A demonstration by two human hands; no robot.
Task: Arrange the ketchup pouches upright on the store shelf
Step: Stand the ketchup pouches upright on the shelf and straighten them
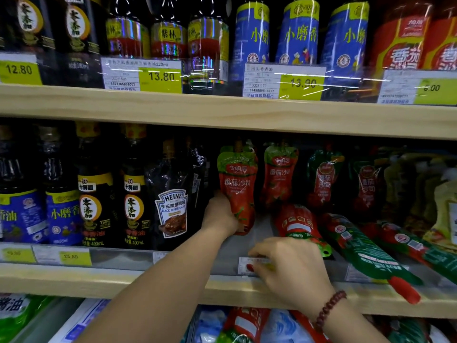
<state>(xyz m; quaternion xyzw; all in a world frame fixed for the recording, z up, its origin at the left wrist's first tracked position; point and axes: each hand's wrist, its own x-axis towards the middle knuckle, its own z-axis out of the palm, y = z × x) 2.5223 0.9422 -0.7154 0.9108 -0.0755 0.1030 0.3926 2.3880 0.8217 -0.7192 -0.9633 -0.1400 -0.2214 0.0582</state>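
Note:
My left hand [221, 216] grips a red and green ketchup pouch [238, 186] by its lower left side and holds it upright on the middle shelf [222, 283]. My right hand [289, 266] rests at the shelf's front rail, fingers on the price tag strip [244, 264], just in front of a fallen ketchup pouch [299, 225] lying flat. Another upright pouch [280, 174] stands behind it. Two longer green and red pouches [366, 253] [415, 246] lie flat to the right, one hanging over the shelf edge.
A black Heinz pepper sauce pouch [173, 206] stands just left of the held pouch, with dark bottles [134, 194] further left. More upright pouches [324, 179] stand at the back right. The upper shelf board [222, 110] hangs overhead. Bags fill the shelf below.

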